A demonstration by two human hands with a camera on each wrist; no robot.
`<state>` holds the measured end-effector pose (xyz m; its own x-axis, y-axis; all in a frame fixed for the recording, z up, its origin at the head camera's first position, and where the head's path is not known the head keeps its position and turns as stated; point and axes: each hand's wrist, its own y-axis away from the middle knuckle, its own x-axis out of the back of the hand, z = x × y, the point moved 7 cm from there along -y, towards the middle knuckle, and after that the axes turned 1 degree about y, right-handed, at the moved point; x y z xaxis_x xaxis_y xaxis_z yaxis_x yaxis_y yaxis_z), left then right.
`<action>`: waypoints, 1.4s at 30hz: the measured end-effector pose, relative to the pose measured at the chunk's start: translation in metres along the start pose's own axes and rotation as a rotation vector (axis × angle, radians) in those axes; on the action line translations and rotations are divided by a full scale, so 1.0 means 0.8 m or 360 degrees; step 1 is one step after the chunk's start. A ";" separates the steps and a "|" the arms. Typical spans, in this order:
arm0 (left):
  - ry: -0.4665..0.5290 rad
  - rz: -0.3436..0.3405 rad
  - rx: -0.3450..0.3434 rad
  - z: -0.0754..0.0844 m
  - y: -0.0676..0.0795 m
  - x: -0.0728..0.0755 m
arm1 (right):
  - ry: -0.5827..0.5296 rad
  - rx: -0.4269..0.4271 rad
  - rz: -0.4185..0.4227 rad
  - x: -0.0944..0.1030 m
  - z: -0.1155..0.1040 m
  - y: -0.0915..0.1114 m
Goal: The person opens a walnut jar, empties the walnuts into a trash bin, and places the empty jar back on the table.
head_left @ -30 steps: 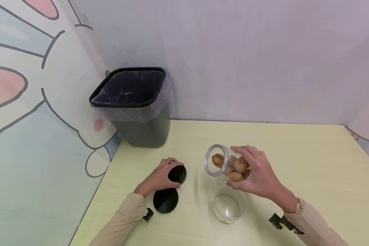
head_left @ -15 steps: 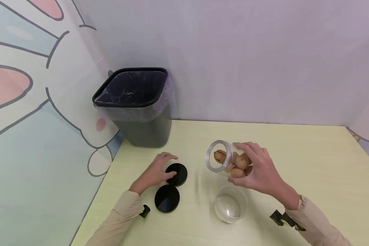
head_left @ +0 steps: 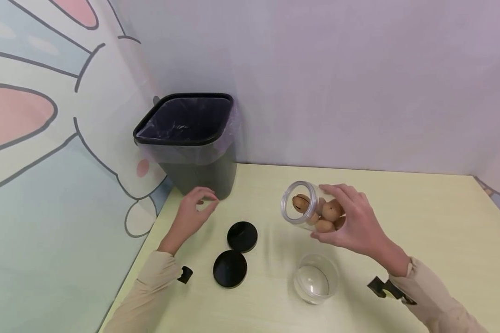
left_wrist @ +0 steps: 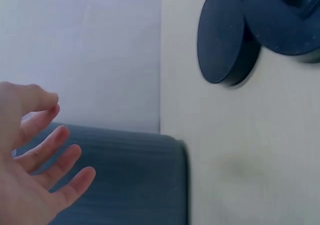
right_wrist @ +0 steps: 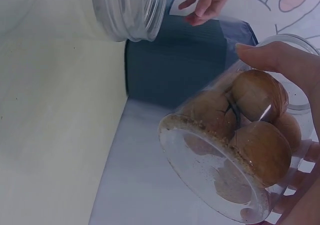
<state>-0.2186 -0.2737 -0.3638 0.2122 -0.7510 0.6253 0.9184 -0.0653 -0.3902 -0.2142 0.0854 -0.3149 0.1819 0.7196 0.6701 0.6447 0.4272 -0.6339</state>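
Observation:
My right hand (head_left: 354, 222) grips a clear plastic jar (head_left: 314, 204) in the air, tilted with its uncovered mouth facing left. Several round brown nuts (head_left: 331, 210) in cracked shells lie inside it. Brown crumbs line the edge of the jar's base (right_wrist: 210, 177) in the right wrist view. Below, a second clear jar (head_left: 316, 282) stands upright on the table without a lid. My left hand (head_left: 188, 217) is raised at the left, holding nothing, its fingers loosely bent. Two round black lids, a farther lid (head_left: 242, 237) and a nearer lid (head_left: 230, 269), lie side by side on the table.
A grey bin (head_left: 196, 171) with a black rim and clear liner stands at the table's back left corner, behind my left hand. A pale wall (head_left: 350, 83) borders the back of the table (head_left: 421, 222), and a cartoon-printed panel (head_left: 33, 208) the left side.
My left hand has let go of the farther black lid and moved up and left, toward the bin. My right hand has lifted the tilted jar slightly, nuts still inside.

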 end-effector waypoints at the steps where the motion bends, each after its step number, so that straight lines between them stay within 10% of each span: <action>1: 0.0001 0.0039 -0.0015 0.001 -0.002 0.006 | 0.0002 0.0003 0.0003 0.001 0.000 -0.001; 16: 0.0042 0.0497 -0.0037 0.038 -0.013 0.096 | 0.0036 0.0060 0.0032 0.013 -0.006 -0.022; 23: 0.0054 0.0582 0.0021 0.069 -0.014 0.125 | 0.0051 0.0090 0.0051 0.019 -0.007 -0.033; 42: 0.0184 0.0742 -0.0023 0.064 -0.029 0.166 | 0.0099 0.0158 0.0062 0.030 -0.013 -0.065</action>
<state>-0.1949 -0.3382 -0.2370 0.5612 -0.7706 0.3022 0.7293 0.2876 -0.6209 -0.2359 0.0748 -0.2620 0.2529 0.7028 0.6649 0.5601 0.4540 -0.6929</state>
